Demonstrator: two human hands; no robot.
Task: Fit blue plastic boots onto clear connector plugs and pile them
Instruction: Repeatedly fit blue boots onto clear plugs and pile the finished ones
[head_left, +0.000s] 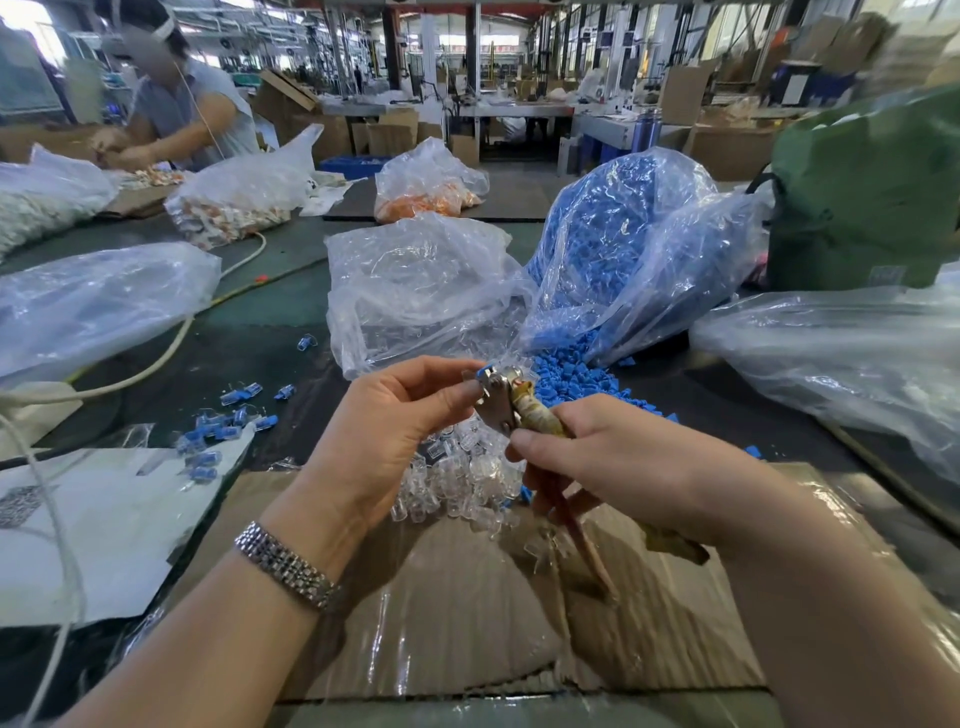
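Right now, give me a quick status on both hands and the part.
Right hand grips pliers. Left hand pinches blue boot at the plier jaws. Finished pile lies left. Nothing in the way.

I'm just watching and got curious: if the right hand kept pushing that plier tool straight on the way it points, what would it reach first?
Probably the left hand: the tool in the right hand points up-left at the small blue piece pinched there. Depth is hard to judge.
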